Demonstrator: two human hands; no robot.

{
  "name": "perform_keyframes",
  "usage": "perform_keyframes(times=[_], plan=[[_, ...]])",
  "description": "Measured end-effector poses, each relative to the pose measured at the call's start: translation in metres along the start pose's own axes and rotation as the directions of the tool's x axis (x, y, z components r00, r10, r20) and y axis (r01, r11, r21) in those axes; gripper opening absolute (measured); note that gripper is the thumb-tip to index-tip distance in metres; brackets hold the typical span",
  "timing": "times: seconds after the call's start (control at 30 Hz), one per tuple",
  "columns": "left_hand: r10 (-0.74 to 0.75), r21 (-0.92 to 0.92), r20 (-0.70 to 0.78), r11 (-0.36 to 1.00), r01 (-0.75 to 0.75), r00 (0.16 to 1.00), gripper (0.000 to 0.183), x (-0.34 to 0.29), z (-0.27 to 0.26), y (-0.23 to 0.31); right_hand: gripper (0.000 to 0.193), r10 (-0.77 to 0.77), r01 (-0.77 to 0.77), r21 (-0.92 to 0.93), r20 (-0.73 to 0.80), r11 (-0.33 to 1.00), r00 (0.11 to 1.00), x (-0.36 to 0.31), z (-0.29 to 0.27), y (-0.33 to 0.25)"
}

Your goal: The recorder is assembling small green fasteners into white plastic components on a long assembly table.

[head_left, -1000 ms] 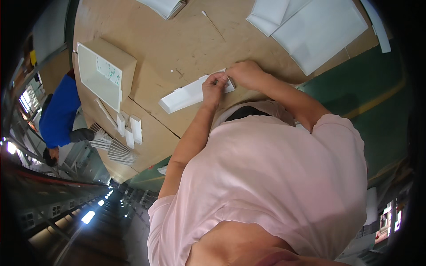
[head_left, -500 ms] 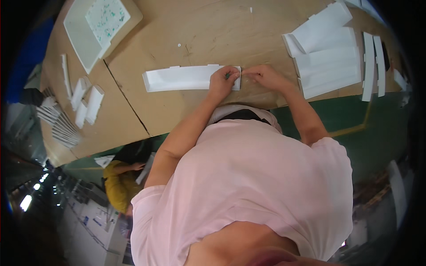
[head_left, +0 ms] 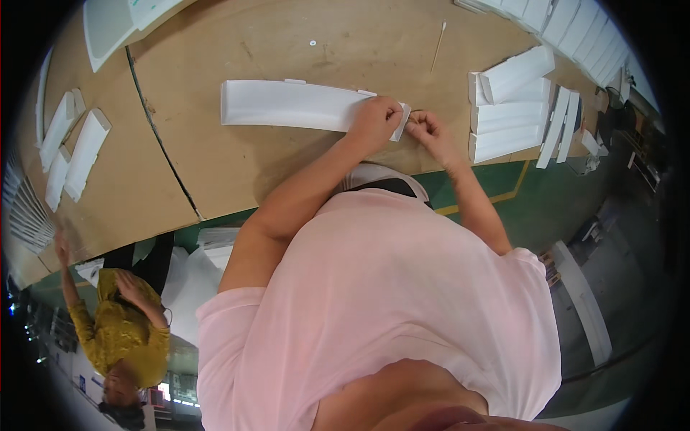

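Fanned strips (head_left: 27,212): far to the left of the left hand (head_left: 375,123), pale and narrow, spread close together at the end of the table (head_left: 237,169).
White channel pieces (head_left: 88,154): left of the left hand, across the dark table seam (head_left: 154,126); they lie near one another at a slant.
White bin (head_left: 104,36): beyond and well left of the left hand, cut off by the upper edge; a trace of green shows inside, and the rest of its contents cannot be told.
Co-worker in yellow (head_left: 129,316): far left of the left hand and nearer the lower edge, beside the table, an arm stretched toward the fanned strips.
Long white tray (head_left: 287,106): flat on the table, shallow, with small tabs along its far side; it runs from the left of the left hand to just beside the right hand (head_left: 431,133).
Small white ring (head_left: 313,43): beyond the left hand and somewhat left of it.
Left hand: fingers curled in, narrow, touching the tray near its right end; whether something small is pinched is hidden.
Right hand: thumb and fingers drawn close, by the tray's end; what they hold is too small to tell.
Cotton swab (head_left: 438,47): beyond the right hand.
Stacked white pieces (head_left: 510,122): right of the right hand, one askew on top.
Narrow white strips (head_left: 557,129): farther right, side by side.
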State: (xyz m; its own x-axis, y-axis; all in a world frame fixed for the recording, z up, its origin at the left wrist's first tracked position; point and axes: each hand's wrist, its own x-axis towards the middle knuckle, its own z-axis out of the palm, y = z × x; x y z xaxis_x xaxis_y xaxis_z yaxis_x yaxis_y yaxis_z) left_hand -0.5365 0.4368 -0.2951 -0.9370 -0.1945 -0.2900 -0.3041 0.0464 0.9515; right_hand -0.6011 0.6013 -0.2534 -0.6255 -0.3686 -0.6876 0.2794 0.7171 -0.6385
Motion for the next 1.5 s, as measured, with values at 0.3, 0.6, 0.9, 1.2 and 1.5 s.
perform_keyframes(times=[0.3,0.6,0.9,1.2,1.5], plan=[[-0.439,-0.284,-0.140,0.877,0.388,0.888,0.025,-0.057,-0.133,-0.004,0.030,0.383,-0.302,0.388,-0.151,0.871,0.911,-0.021,0.060,0.021],[-0.241,0.285,-0.243,0.908,0.307,0.939,0.028,-0.031,-0.128,0.018,0.035,0.365,-0.219,-0.339,0.464,0.915,0.807,-0.049,0.038,-0.033],[-0.006,0.821,-0.113,0.562,0.097,0.994,0.027,-0.015,-0.160,0.000,0.032,-0.298,0.245,-0.385,-0.085,0.890,0.951,0.008,-0.019,-0.006],[0.012,0.528,-0.207,0.843,0.102,0.978,0.018,-0.011,-0.145,0.022,0.021,-0.419,0.376,-0.258,-0.137,0.890,0.898,0.064,0.021,-0.041],[-0.183,0.473,0.045,0.870,0.141,0.982,0.013,0.000,-0.089,0.001,0.016,-0.378,0.404,0.074,-0.234,0.912,0.896,0.065,0.085,-0.045]])
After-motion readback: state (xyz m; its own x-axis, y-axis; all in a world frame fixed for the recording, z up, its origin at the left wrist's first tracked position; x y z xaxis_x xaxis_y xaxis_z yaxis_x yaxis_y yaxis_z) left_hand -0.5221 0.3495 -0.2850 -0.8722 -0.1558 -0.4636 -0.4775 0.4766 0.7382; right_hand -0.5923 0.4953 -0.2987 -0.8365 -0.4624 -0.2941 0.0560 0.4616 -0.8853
